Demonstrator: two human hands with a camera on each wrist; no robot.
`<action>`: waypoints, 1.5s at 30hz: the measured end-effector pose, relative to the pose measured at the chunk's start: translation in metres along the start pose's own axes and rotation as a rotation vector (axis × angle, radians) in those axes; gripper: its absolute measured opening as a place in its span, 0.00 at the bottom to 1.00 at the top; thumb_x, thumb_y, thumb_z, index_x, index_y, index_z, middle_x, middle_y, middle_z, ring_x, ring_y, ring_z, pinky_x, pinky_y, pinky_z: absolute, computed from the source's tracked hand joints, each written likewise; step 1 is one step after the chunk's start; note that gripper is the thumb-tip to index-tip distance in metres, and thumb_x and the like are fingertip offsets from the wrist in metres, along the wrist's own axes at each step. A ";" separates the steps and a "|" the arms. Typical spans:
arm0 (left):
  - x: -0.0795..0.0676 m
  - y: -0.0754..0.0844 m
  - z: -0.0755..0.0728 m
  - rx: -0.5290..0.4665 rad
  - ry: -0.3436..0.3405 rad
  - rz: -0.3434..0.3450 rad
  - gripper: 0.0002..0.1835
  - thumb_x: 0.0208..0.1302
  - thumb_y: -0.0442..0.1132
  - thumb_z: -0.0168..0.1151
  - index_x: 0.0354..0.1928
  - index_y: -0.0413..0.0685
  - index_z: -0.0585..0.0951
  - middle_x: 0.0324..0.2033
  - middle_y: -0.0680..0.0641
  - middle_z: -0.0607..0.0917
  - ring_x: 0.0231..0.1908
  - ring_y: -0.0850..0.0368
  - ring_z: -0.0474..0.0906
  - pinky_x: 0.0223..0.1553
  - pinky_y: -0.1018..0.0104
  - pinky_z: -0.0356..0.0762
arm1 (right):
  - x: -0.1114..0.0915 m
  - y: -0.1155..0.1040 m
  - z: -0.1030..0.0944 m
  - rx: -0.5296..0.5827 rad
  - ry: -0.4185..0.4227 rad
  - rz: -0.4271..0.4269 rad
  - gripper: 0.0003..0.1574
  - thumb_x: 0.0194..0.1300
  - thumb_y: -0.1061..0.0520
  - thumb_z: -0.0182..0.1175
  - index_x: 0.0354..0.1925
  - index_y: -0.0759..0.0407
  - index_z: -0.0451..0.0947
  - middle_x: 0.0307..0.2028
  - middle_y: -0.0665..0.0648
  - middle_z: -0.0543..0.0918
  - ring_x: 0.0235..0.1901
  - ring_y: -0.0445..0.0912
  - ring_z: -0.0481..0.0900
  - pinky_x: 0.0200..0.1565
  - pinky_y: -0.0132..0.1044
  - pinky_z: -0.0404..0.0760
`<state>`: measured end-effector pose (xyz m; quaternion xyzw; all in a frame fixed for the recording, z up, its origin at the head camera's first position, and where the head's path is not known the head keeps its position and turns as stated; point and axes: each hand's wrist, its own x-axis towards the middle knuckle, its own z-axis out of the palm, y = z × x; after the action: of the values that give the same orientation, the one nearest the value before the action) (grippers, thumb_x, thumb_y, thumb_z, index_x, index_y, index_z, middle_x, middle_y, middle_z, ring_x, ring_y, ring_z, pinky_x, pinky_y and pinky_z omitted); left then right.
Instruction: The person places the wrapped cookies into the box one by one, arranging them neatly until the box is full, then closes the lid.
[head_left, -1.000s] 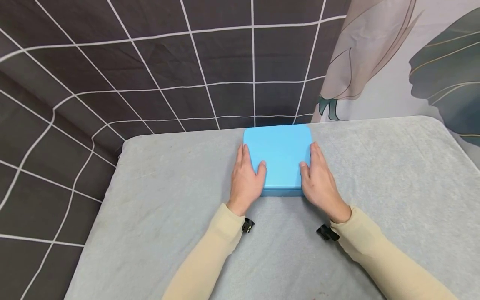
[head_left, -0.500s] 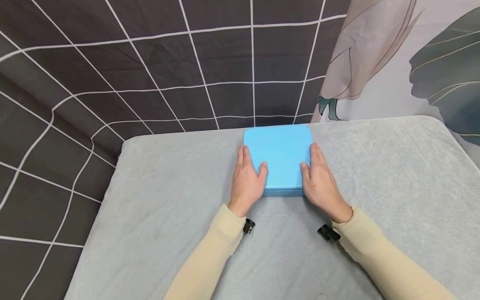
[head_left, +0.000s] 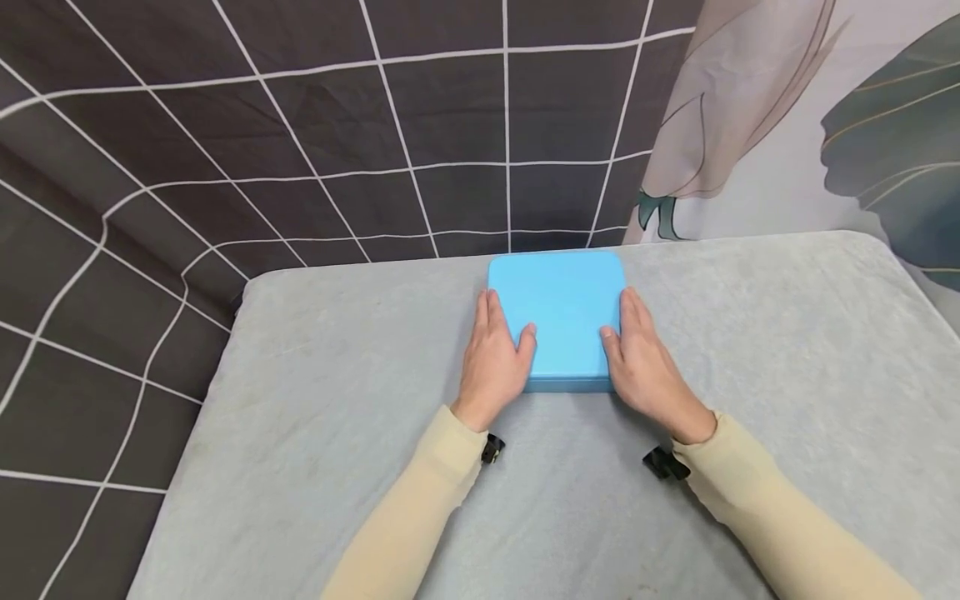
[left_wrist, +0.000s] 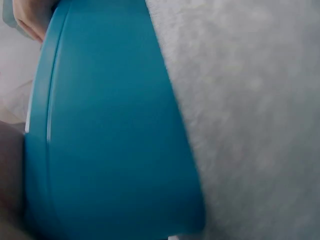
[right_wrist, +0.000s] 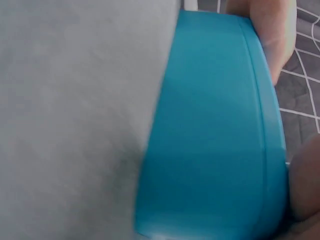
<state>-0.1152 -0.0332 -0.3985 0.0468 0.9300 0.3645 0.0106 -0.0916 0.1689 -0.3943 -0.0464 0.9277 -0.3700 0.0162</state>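
A light-blue box (head_left: 568, 312) with rounded corners and a flat lid lies on the grey cloth, close to its far edge. My left hand (head_left: 495, 362) rests along the box's left side, fingers straight, with its thumb over the lid's edge. On the opposite side, my right hand (head_left: 647, 367) lies in much the same way, straight fingers along the wall and thumb on the lid. Both wrist views show the box's near wall (left_wrist: 110, 120), with a thin seam below the lid. Any contents are hidden.
A grey cloth (head_left: 300, 400) covers the flat surface. Behind and to the left hangs a dark curtain (head_left: 450, 108) with a white grid. A leaf-patterned curtain (head_left: 780, 158) hangs at the right. Small black devices (head_left: 666, 463) sit at both wrists.
My right wrist has shifted slightly to the right. Both hands stay at the box's sides, and the box has hardly moved.
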 end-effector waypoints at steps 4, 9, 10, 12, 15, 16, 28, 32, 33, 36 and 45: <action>0.006 -0.005 -0.010 0.011 -0.067 0.006 0.44 0.73 0.52 0.55 0.78 0.32 0.49 0.78 0.35 0.50 0.76 0.47 0.50 0.73 0.54 0.54 | 0.005 -0.001 -0.011 -0.019 -0.100 0.010 0.42 0.81 0.55 0.39 0.76 0.78 0.33 0.76 0.77 0.37 0.77 0.64 0.37 0.73 0.58 0.42; 0.028 -0.016 -0.026 0.083 -0.180 0.112 0.48 0.73 0.56 0.55 0.78 0.32 0.45 0.79 0.36 0.44 0.78 0.49 0.39 0.75 0.56 0.45 | 0.025 0.000 -0.026 -0.035 -0.202 -0.005 0.44 0.81 0.54 0.41 0.76 0.77 0.31 0.76 0.75 0.31 0.77 0.64 0.32 0.73 0.59 0.40; 0.033 -0.018 -0.028 0.107 -0.200 0.154 0.49 0.74 0.57 0.54 0.78 0.31 0.44 0.79 0.36 0.43 0.78 0.49 0.37 0.76 0.56 0.43 | 0.030 0.001 -0.028 -0.042 -0.214 -0.020 0.44 0.81 0.54 0.41 0.76 0.77 0.31 0.76 0.75 0.30 0.77 0.64 0.31 0.73 0.59 0.40; 0.044 -0.021 -0.032 0.148 -0.233 0.234 0.49 0.75 0.58 0.52 0.78 0.31 0.43 0.79 0.37 0.41 0.78 0.49 0.35 0.76 0.58 0.39 | 0.040 0.002 -0.032 -0.064 -0.239 -0.055 0.44 0.81 0.54 0.41 0.76 0.77 0.30 0.76 0.74 0.28 0.77 0.63 0.29 0.74 0.57 0.38; 0.056 -0.025 -0.034 0.202 -0.270 0.311 0.48 0.75 0.60 0.49 0.78 0.33 0.42 0.79 0.38 0.40 0.78 0.49 0.33 0.76 0.61 0.36 | 0.053 0.003 -0.035 -0.116 -0.276 -0.123 0.44 0.81 0.55 0.43 0.75 0.78 0.31 0.76 0.74 0.29 0.77 0.63 0.29 0.74 0.57 0.37; 0.058 -0.026 -0.035 0.213 -0.282 0.319 0.49 0.75 0.61 0.49 0.78 0.33 0.41 0.79 0.38 0.39 0.78 0.49 0.33 0.76 0.61 0.35 | 0.056 0.004 -0.036 -0.135 -0.288 -0.136 0.44 0.81 0.55 0.43 0.75 0.79 0.31 0.76 0.75 0.29 0.77 0.64 0.29 0.74 0.56 0.37; 0.060 -0.028 -0.036 0.274 -0.319 0.296 0.48 0.76 0.62 0.44 0.78 0.35 0.39 0.80 0.40 0.37 0.78 0.48 0.30 0.75 0.63 0.31 | 0.064 -0.005 -0.039 -0.303 -0.338 -0.132 0.45 0.81 0.51 0.43 0.76 0.77 0.34 0.77 0.73 0.33 0.77 0.64 0.32 0.74 0.56 0.39; 0.061 -0.028 -0.036 0.290 -0.320 0.290 0.48 0.77 0.62 0.44 0.78 0.35 0.38 0.80 0.40 0.36 0.78 0.48 0.30 0.75 0.62 0.31 | 0.066 -0.006 -0.039 -0.333 -0.344 -0.127 0.45 0.81 0.50 0.43 0.76 0.76 0.35 0.77 0.73 0.34 0.77 0.63 0.33 0.74 0.56 0.40; 0.061 -0.028 -0.036 0.294 -0.321 0.289 0.48 0.76 0.62 0.44 0.79 0.35 0.38 0.80 0.41 0.36 0.78 0.49 0.30 0.75 0.62 0.31 | 0.066 -0.006 -0.039 -0.334 -0.345 -0.125 0.45 0.81 0.50 0.43 0.76 0.77 0.35 0.77 0.73 0.34 0.77 0.63 0.33 0.74 0.56 0.40; 0.061 -0.028 -0.034 0.304 -0.315 0.290 0.48 0.77 0.63 0.43 0.79 0.36 0.39 0.80 0.41 0.36 0.78 0.49 0.31 0.76 0.60 0.33 | 0.067 -0.005 -0.038 -0.327 -0.351 -0.118 0.45 0.81 0.50 0.44 0.76 0.77 0.34 0.77 0.73 0.34 0.77 0.64 0.33 0.74 0.56 0.40; 0.058 -0.028 -0.034 0.300 -0.258 0.253 0.48 0.75 0.65 0.45 0.79 0.38 0.43 0.80 0.40 0.42 0.79 0.49 0.35 0.76 0.58 0.36 | 0.066 -0.004 -0.043 -0.272 -0.333 -0.119 0.46 0.79 0.50 0.49 0.75 0.79 0.41 0.77 0.75 0.38 0.77 0.65 0.36 0.74 0.57 0.43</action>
<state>-0.1769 -0.0710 -0.3914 0.2099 0.9514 0.2118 0.0764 -0.1602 0.1895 -0.3600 -0.1631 0.9493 -0.2288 0.1408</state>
